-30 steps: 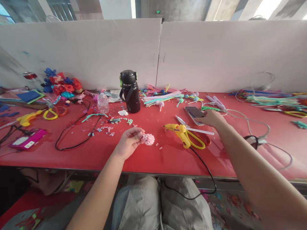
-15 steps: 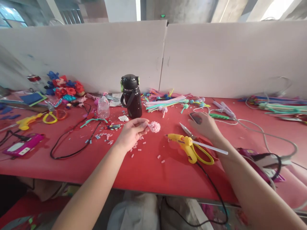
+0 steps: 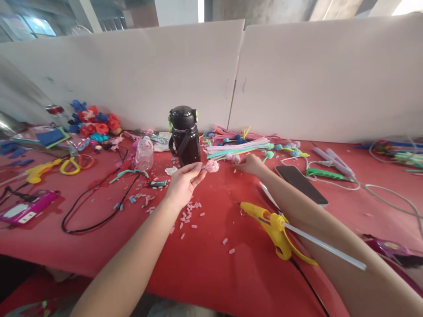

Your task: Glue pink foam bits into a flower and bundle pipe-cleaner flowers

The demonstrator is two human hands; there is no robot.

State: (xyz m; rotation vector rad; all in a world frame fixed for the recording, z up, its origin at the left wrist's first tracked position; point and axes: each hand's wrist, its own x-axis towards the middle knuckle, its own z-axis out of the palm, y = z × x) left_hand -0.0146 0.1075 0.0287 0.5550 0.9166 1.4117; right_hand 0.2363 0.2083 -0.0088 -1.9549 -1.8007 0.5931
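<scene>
My left hand (image 3: 185, 182) pinches the short stem of a pink bobbly pom-pom (image 3: 212, 166), holding it above the red table. Farther right, my right hand (image 3: 251, 165) reaches to the back of the table, its fingers closed together at the lower end of a small pinkish-purple pom-pom (image 3: 235, 159). A similar pom-pom (image 3: 228, 156) lies beside that one. Below my left hand are scattered small pink cut pieces (image 3: 188, 213). A yellow glue gun (image 3: 271, 224) with a clear glue stick lies near my right forearm, which partly covers the scissors (image 3: 269, 196).
A black flask (image 3: 185, 143) stands behind my left hand, beside a clear plastic bottle (image 3: 144, 154). Pipe cleaners (image 3: 238, 147) are heaped at the back. On the right lie a phone (image 3: 300, 184) and a green-handled tool (image 3: 328, 174). Black cable (image 3: 66, 215) loops on the left.
My right hand has left the phone at the right and moved left to the small pom-poms. My left hand keeps its pom-pom. The view has shifted slightly.
</scene>
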